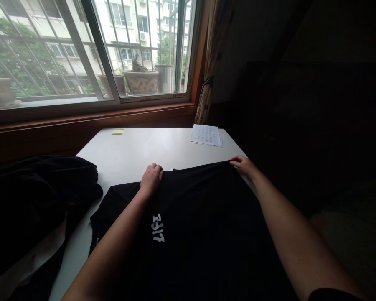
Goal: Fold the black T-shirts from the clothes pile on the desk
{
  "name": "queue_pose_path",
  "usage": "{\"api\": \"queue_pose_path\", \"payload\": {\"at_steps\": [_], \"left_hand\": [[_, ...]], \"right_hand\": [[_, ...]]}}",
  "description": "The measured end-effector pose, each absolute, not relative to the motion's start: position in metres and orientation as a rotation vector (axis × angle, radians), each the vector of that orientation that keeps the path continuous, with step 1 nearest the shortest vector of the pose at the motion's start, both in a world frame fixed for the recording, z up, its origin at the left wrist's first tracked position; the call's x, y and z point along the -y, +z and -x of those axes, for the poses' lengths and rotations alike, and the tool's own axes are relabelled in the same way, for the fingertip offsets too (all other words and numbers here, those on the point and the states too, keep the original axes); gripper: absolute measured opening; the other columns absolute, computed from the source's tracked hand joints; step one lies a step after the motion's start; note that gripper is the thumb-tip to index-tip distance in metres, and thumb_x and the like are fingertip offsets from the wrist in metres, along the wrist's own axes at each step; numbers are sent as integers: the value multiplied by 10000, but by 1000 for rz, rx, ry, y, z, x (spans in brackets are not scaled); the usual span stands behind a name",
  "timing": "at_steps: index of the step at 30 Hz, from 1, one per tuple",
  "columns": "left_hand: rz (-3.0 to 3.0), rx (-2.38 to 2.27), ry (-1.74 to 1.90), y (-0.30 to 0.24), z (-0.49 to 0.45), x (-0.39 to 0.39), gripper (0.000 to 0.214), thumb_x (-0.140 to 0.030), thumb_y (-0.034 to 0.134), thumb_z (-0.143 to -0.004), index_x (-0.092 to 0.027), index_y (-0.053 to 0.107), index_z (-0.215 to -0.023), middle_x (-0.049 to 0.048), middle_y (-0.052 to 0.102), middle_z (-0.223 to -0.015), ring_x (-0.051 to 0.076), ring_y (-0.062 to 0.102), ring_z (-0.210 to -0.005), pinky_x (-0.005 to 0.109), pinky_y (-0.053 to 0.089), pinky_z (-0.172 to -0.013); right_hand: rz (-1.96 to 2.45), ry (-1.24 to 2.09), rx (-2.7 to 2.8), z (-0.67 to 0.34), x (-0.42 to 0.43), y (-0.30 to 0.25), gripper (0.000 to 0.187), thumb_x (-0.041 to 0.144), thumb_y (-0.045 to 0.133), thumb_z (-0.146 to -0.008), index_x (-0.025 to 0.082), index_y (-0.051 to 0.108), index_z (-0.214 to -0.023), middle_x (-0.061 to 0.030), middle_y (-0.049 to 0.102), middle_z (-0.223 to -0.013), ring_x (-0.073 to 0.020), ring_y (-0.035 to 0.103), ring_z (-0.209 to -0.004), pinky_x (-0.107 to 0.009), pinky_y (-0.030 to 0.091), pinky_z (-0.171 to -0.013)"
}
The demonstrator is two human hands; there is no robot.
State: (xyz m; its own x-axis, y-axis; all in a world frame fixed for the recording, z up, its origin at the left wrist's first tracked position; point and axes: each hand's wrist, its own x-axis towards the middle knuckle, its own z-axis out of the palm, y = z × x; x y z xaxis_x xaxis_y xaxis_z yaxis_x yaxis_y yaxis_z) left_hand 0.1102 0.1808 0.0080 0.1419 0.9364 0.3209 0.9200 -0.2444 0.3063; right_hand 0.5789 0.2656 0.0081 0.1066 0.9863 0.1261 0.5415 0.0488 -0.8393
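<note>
A black T-shirt (200,221) with white lettering on its chest lies spread over the white table (163,144), its collar toward the left. My left hand (152,177) is closed on the shirt's far edge near the sleeve. At the far right corner of the shirt, my right hand (242,164) pinches the hem between thumb and fingers. The edge between the two hands is drawn fairly straight. A small pale object shows just behind that edge, too covered to make out.
A heap of dark clothing (40,188) sits at the left. Printed papers (206,136) and a yellow sticky-note pad (118,131) lie at the table's back. Beyond stand a barred window (113,54) and a tied curtain (208,75). The right side is dark.
</note>
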Motion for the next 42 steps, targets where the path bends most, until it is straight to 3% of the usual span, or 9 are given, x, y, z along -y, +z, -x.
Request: {"api": "queue_pose_path", "payload": {"at_steps": [4, 9, 18, 25, 29, 36, 42], "left_hand": [[-2345, -1900, 719, 7, -110, -181, 175, -278, 474, -1021, -218, 638, -1007, 84, 592, -1051, 255, 552, -1023, 361, 482, -862], [-2357, -1864, 723, 5, -108, -181, 149, -322, 531, -1006, -236, 650, -1031, 74, 591, -1067, 257, 548, -1064, 354, 485, -876], [-2367, -1858, 640, 10, -109, -182, 162, -319, 503, -1018, -213, 625, -1000, 81, 583, -1084, 241, 555, -1060, 345, 483, -903], [-2272, -2034, 546, 9, -114, -184, 193, -301, 429, -1037, -163, 565, -1046, 127, 571, -1118, 245, 578, -1005, 345, 484, -842], [-2238, -2106, 531, 9, -120, -183, 199, -295, 409, -1040, -158, 552, -1046, 139, 570, -1120, 251, 581, -992, 347, 478, -825], [-2261, -2130, 540, 10, -122, -181, 163, -302, 421, -1033, -194, 543, -1034, 109, 583, -1089, 249, 569, -1002, 342, 476, -844], [-2278, -2111, 557, 11, -122, -181, 137, -291, 427, -1031, -213, 538, -1013, 94, 588, -1079, 241, 563, -1005, 337, 474, -847]], "right_hand": [[1527, 847, 1388, -577, -266, 5, 261, 385, 732, -723, 222, 645, -908, -29, 701, -774, -193, 673, -686, -312, 573, -628], [1550, 845, 1335, -576, -269, -1, 269, 358, 718, -710, 221, 620, -919, -37, 690, -784, -196, 667, -677, -320, 571, -614], [1741, 376, 1472, -557, -269, -9, 171, 323, 593, -822, 242, 562, -970, -64, 666, -969, -241, 616, -896, -369, 512, -818], [1860, 44, 1666, -529, -254, -13, 251, 282, 455, -944, 230, 552, -1169, -127, 620, -1165, -265, 602, -914, -373, 470, -761], [1925, -109, 1755, -520, -247, -10, 257, 280, 438, -967, 211, 601, -1154, -140, 598, -1145, -256, 588, -865, -373, 446, -742], [1832, -336, 2046, -512, -240, 5, 307, 148, 411, -946, 186, 706, -1020, -188, 608, -1103, -357, 488, -1109, -484, 391, -910], [1555, -269, 2387, -504, -236, 14, 337, 127, 465, -914, 192, 730, -1111, -141, 667, -1113, -300, 554, -1088, -419, 428, -988]]}}
